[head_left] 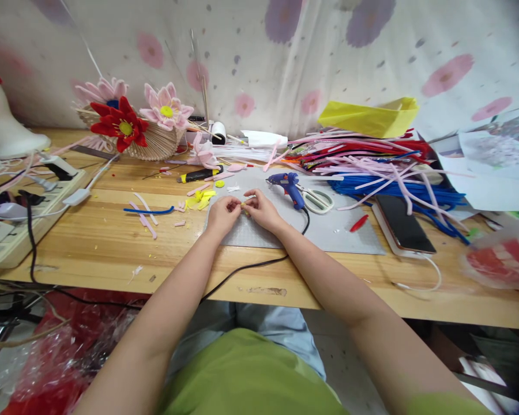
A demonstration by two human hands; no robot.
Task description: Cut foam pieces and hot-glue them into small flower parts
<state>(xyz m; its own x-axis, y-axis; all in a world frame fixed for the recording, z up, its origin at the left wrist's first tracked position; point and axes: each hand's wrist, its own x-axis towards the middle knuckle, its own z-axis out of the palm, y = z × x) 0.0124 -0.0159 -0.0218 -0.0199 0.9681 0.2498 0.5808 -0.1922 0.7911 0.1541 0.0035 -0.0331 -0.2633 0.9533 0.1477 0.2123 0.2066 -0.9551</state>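
My 2 hands are meeting over the grey mat (341,230); my left hand (225,216) and right hand (262,210) are pinching a small yellow piece (243,206) between their fingertips. The blue glue gun (289,187) is lying just beyond my right hand, near the scissors (318,200).

Between the left hand (223,218) and right hand (263,211), I see a yellowish piece (243,206) too small to identify. The glue gun (290,185) hides the scissors' (322,202) blades from me. Cut off: power strip (47,214) and white form (9,124), left; blurred container (504,253) and printed sheet (497,155), right.
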